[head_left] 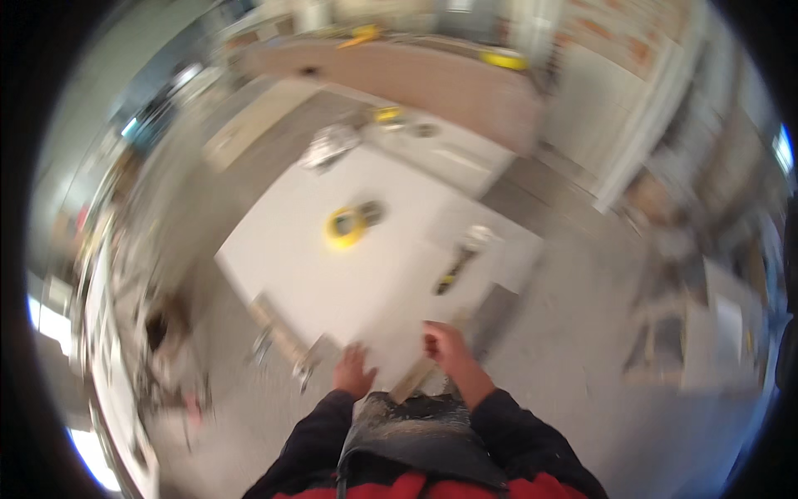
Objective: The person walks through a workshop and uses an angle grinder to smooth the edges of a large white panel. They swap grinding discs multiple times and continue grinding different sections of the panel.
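A white board (332,287) lies in front of me, blurred by motion. My left hand (355,372) rests at its near edge, fingers stretched out, holding nothing visible. My right hand (447,349) is over the near right part, its fingers curled together; whatever is in them, if anything, is hidden. Below the right hand is a strip that looks like wood (413,380). Beyond that hand lies a tool with a black and yellow handle (450,279) and a pale, blurred head. A yellow roll, perhaps tape (343,229), sits near the board's middle.
Metal clamps (302,374) stick out at the board's near left edge, by a wooden strip (276,326). A crumpled pale bundle (330,146) lies at the far corner. Behind stands a long brownish panel (399,75). Boards (721,333) lean at the right.
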Demonstrator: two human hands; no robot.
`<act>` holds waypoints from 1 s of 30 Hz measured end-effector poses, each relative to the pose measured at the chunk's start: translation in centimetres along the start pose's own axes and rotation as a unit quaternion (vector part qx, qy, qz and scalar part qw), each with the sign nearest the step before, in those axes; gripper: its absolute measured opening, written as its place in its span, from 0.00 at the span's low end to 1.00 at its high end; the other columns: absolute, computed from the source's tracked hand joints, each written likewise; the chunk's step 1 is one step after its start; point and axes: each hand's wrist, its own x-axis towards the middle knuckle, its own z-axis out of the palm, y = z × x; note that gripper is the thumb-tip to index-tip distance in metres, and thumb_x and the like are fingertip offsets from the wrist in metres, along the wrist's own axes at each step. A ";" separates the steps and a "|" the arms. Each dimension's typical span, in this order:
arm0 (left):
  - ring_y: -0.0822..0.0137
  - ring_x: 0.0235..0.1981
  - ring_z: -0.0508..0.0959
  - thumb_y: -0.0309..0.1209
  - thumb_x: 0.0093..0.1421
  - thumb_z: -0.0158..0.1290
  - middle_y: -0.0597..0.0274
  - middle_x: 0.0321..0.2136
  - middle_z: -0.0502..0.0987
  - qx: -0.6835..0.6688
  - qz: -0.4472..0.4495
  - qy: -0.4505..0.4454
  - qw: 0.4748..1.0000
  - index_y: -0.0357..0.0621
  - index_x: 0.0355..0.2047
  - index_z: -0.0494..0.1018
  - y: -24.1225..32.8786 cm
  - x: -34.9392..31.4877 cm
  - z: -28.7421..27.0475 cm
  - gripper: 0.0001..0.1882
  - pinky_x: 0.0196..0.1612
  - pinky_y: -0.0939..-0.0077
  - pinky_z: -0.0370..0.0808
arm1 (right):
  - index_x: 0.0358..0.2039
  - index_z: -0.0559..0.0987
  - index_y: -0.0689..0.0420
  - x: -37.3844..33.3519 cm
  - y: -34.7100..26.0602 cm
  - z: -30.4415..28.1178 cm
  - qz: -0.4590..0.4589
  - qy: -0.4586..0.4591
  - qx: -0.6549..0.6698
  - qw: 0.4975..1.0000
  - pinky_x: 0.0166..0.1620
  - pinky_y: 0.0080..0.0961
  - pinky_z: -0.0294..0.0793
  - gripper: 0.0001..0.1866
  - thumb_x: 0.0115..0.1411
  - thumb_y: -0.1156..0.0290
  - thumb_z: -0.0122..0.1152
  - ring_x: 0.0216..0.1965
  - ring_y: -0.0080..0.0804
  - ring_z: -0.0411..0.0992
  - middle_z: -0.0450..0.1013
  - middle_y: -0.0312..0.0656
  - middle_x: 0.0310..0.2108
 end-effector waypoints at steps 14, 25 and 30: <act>0.40 0.56 0.78 0.36 0.69 0.46 0.42 0.52 0.80 -0.048 -0.080 -0.220 0.971 0.48 0.54 0.76 -17.7 -26.9 14.5 0.17 0.58 0.46 0.76 | 0.47 0.81 0.57 -6.4 11.1 14.5 0.105 -0.155 -0.231 0.955 0.30 0.23 0.73 0.12 0.68 0.65 0.65 0.25 0.24 0.74 0.77 0.33 0.27; 0.44 0.54 0.81 0.36 0.69 0.45 0.43 0.51 0.82 -0.102 -0.278 -0.257 0.920 0.44 0.50 0.80 -31.1 -52.8 21.0 0.18 0.57 0.51 0.78 | 0.42 0.83 0.60 -7.1 29.5 27.2 0.216 -0.194 -0.313 0.904 0.32 0.25 0.75 0.15 0.71 0.60 0.60 0.27 0.26 0.76 0.78 0.35 0.28; 0.51 0.45 0.82 0.41 0.65 0.54 0.59 0.39 0.80 -0.020 -0.191 -0.289 0.938 0.50 0.43 0.79 -34.4 -59.7 23.1 0.12 0.45 0.55 0.80 | 0.38 0.82 0.56 -6.1 32.3 32.8 0.133 -0.242 -0.499 0.821 0.29 0.21 0.73 0.13 0.71 0.59 0.62 0.25 0.21 0.75 0.78 0.34 0.27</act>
